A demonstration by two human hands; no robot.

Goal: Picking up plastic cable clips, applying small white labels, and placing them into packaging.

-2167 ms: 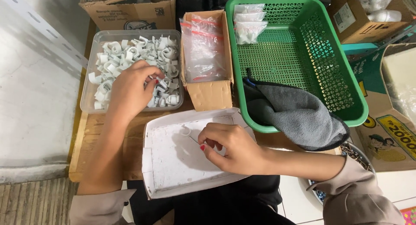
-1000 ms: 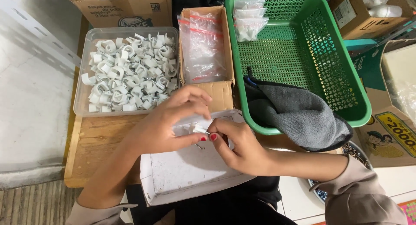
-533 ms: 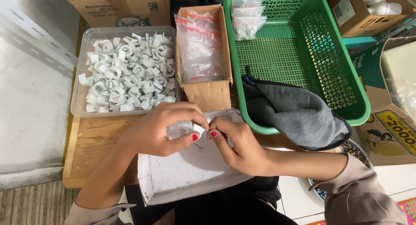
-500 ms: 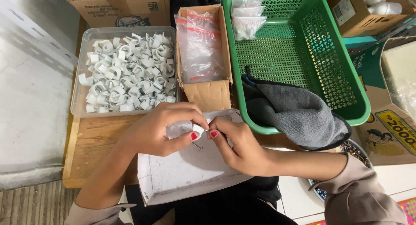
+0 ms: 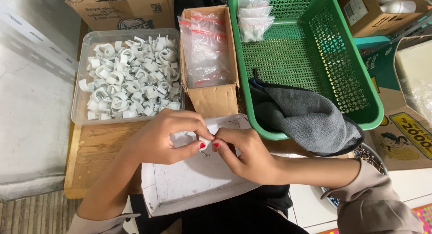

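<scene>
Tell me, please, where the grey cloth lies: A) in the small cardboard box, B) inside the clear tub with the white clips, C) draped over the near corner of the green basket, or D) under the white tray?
C: the grey cloth hangs over the near rim of the green basket, partly inside and partly spilling out.

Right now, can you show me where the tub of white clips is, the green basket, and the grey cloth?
tub of white clips (image 5: 77,103), head view, on its clear left wall.
green basket (image 5: 346,72), head view, on its perforated right wall.
grey cloth (image 5: 310,121), head view, on the middle of the fabric.
</scene>
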